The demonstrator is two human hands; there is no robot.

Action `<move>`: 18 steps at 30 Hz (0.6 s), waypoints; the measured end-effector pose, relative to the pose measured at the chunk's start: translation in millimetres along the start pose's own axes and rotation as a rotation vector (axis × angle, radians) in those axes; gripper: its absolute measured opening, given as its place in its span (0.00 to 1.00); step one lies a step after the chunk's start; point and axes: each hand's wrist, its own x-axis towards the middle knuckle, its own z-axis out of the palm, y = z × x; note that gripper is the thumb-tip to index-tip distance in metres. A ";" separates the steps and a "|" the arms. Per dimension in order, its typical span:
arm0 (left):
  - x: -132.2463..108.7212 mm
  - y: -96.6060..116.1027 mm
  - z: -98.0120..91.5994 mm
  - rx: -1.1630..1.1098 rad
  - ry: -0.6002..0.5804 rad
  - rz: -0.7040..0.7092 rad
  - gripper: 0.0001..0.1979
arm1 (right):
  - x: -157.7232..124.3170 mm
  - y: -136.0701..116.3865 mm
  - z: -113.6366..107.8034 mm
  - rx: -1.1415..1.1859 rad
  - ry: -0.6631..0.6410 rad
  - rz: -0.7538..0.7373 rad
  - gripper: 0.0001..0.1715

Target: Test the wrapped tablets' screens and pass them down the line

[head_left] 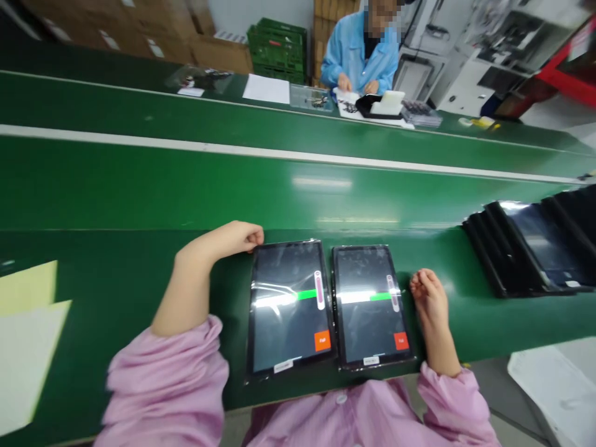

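your left hand point(235, 237) curled at tablets' point(288, 307) top-left corner | right hand point(428, 292) fisted right of them | likely thin, fragile glass: hold edges

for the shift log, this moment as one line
left hand: curled at left tablet top corner | right hand: curled beside right tablet | both screens show green bar | tablet stack at right

Bright overhead glare (warped, blurry edges)

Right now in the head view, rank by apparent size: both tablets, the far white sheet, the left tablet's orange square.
Largest first:
Left tablet and right tablet, about alike
White sheet, shrunk by distance
Orange square
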 end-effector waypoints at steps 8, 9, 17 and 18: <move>-12.2 12.9 -3.0 -0.050 -0.044 -0.051 0.08 | 2.8 -0.7 -7.2 0.000 -0.025 0.009 0.25; -13.1 11.5 -3.4 -0.069 -0.059 -0.038 0.10 | 2.8 -1.0 -6.8 0.002 -0.023 0.009 0.25; -13.6 4.5 -5.5 -0.089 -0.084 0.012 0.18 | 0.9 -7.2 -1.7 -0.002 0.006 -0.049 0.26; -13.1 5.0 -5.2 -0.090 -0.079 0.015 0.17 | -4.0 -10.4 -0.9 -0.027 0.028 -0.093 0.26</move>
